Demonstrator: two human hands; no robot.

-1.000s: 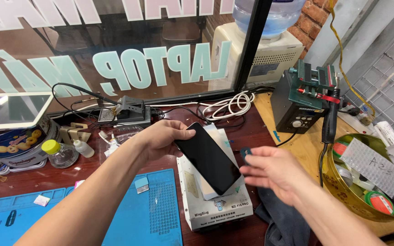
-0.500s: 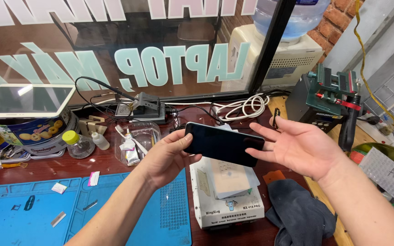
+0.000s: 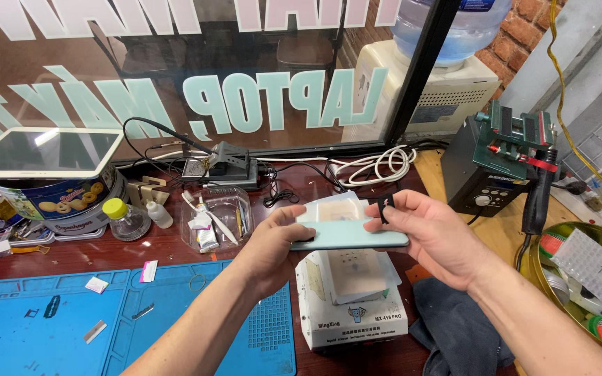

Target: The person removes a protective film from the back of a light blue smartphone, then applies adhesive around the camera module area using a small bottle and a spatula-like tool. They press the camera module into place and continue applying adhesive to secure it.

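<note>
Dark red workbench [image 3: 175, 251]: blue mat [image 3: 50, 313], white heating box [image 3: 350, 306], biscuit tin [image 3: 57, 202], clear tray [image 3: 217, 219], grey cloth [image 3: 454, 327].

Smooth pale-green phone back [image 3: 350, 239], matt blue rubbery mat [image 3: 50, 327], dark cloth [image 3: 454, 334]

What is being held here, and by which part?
A pale green phone, held level and edge-on above the white box: the left hand grips its left end, the right hand its right end.
</note>
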